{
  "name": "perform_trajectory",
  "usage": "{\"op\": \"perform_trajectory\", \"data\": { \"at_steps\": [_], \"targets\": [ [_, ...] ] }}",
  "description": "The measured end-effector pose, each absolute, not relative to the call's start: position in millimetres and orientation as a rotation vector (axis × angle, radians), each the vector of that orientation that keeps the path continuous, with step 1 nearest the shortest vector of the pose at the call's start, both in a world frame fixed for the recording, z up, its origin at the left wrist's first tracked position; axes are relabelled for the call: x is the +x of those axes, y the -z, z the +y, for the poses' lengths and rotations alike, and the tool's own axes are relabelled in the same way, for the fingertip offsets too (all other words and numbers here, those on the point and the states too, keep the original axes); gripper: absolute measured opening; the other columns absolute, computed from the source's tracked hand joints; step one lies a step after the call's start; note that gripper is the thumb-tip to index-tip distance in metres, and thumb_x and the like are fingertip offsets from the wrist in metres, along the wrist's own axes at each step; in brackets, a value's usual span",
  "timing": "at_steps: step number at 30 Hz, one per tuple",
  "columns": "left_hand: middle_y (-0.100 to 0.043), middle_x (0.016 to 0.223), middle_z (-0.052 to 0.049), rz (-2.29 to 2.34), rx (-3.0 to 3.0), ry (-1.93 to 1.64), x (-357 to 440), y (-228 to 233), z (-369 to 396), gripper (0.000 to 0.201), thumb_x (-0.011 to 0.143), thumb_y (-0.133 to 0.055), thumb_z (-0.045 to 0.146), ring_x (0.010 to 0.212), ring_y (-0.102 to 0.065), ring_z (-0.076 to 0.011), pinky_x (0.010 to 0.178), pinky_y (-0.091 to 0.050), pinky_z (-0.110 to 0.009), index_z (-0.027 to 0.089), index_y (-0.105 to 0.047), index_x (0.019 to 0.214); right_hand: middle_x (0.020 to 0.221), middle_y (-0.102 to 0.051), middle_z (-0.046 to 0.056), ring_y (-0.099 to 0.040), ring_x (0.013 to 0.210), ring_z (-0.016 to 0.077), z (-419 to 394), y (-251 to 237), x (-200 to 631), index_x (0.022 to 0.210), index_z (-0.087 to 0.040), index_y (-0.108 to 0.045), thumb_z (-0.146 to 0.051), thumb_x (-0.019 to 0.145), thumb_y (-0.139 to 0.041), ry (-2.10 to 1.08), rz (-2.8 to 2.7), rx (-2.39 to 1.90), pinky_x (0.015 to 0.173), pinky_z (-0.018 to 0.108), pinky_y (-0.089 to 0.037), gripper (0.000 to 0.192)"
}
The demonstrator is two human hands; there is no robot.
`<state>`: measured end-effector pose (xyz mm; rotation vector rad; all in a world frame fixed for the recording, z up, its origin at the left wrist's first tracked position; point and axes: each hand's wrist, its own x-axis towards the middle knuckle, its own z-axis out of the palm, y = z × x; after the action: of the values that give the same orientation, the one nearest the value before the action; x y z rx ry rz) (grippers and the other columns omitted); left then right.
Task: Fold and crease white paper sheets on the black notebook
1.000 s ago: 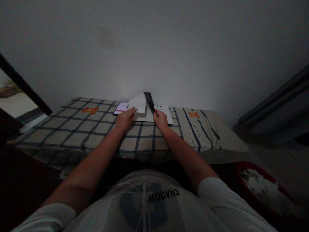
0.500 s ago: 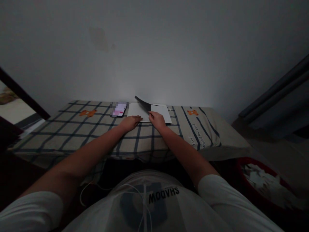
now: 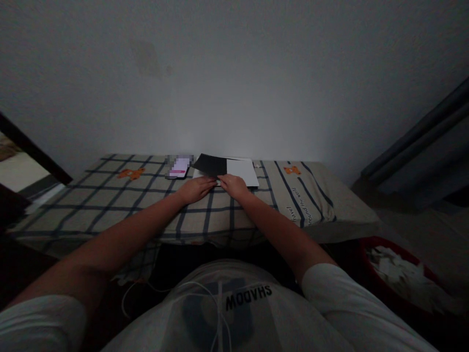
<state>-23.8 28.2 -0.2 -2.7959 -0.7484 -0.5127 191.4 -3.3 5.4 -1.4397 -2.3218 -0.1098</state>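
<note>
A black sheet [image 3: 213, 165] slants over the left half of a white sheet or pad [image 3: 244, 171], lying on the table by the wall. Its far left corner stands a little raised, and a straight edge divides black from white near the middle. My right hand [image 3: 234, 187] has its fingers closed on the near edge of the black sheet. Close beside it, my left hand [image 3: 198, 189] lies with fingers stretched flat along the near left edge of the white piece. The fingertips of both hands almost meet, hiding part of that edge.
A phone [image 3: 179, 166] with a lit, partly blurred screen lies left of the sheets. A checked cloth [image 3: 146, 205] covers the table, which backs onto a pale wall [image 3: 234, 98]. At lower right stands a red bin [image 3: 366, 249] holding crumpled white paper [image 3: 395, 274].
The black sheet has swung down to the left from a steeper tilt, so more of its black face shows. My right hand has shifted left towards my left hand.
</note>
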Motion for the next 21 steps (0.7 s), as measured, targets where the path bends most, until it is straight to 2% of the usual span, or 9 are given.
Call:
{"op": "perform_trajectory", "data": {
  "at_steps": [3,5,9,12,15,18,21],
  "targets": [
    [-0.069,0.109,-0.011,-0.527,-2.815,0.565,-31.4,-3.4,11.3,0.034,0.091,-0.044,0.028,0.103,-0.064,-0.0194,0.09,-0.051,-0.035,0.019,-0.063,0.117,0.12,-0.063,0.008,-0.059,0.109,0.0191,-5.2,-6.7,189.6,0.129,-0.021,-0.055,-0.027,0.096,-0.04,0.138,-2.403,-1.465,0.091,0.028,-0.044,0.037],
    [-0.069,0.111,-0.01,-0.526,-2.801,0.683,-33.2,-9.2,3.8,0.033,0.09,-0.045,0.027,0.102,-0.064,-0.0173,0.089,-0.051,-0.032,0.019,-0.064,0.115,0.117,-0.064,0.008,-0.059,0.106,0.0196,-6.7,-8.4,188.3,0.126,-0.021,-0.056,-0.027,0.096,-0.04,0.154,-2.453,-1.479,0.088,0.029,-0.045,0.035],
    [-0.065,0.119,-0.01,-0.761,-2.796,0.701,-30.2,-19.9,11.1,0.037,0.091,-0.041,0.028,0.112,-0.059,-0.0195,0.097,-0.048,-0.036,0.018,-0.061,0.121,0.111,-0.064,0.009,-0.06,0.101,0.0209,-9.9,-12.5,185.2,0.12,-0.02,-0.058,-0.028,0.095,-0.04,0.198,-2.525,-1.487,0.081,0.03,-0.046,0.031],
    [-0.055,0.135,-0.013,-0.967,-2.802,0.535,-30.6,-16.6,28.6,0.046,0.092,-0.04,0.036,0.126,-0.049,-0.023,0.106,-0.04,-0.039,0.013,-0.056,0.128,0.112,-0.063,0.01,-0.059,0.101,0.0217,-11.3,-14.7,182.7,0.12,-0.019,-0.058,-0.027,0.096,-0.04,0.215,-2.549,-1.495,0.08,0.03,-0.046,0.031],
    [-0.053,0.136,-0.013,-1.079,-2.833,0.39,-34.9,-5.7,40.1,0.049,0.093,-0.037,0.04,0.128,-0.048,-0.0236,0.108,-0.037,-0.038,0.011,-0.058,0.127,0.111,-0.063,0.011,-0.06,0.101,0.0217,-10.2,-15.4,182.4,0.117,-0.018,-0.061,-0.028,0.096,-0.039,0.194,-2.572,-1.499,0.082,0.031,-0.046,0.032],
    [-0.052,0.137,-0.011,-1.103,-2.821,0.344,-38.1,1.3,40.9,0.048,0.094,-0.034,0.039,0.131,-0.044,-0.0231,0.11,-0.035,-0.04,0.014,-0.059,0.126,0.11,-0.064,0.012,-0.06,0.103,0.0221,-5.7,-14.8,188.3,0.113,-0.016,-0.064,-0.027,0.095,-0.041,0.143,-2.624,-1.389,0.085,0.032,-0.047,0.031],
    [-0.052,0.138,-0.011,-1.117,-2.815,0.298,-37.8,-0.1,37.9,0.05,0.094,-0.033,0.041,0.132,-0.043,-0.0234,0.109,-0.035,-0.039,0.014,-0.059,0.127,0.116,-0.063,0.012,-0.059,0.108,0.0217,0.1,-12.5,201.2,0.119,-0.016,-0.063,-0.02,0.092,-0.047,0.042,-2.661,-1.179,0.092,0.034,-0.046,0.032]
  ]
}}
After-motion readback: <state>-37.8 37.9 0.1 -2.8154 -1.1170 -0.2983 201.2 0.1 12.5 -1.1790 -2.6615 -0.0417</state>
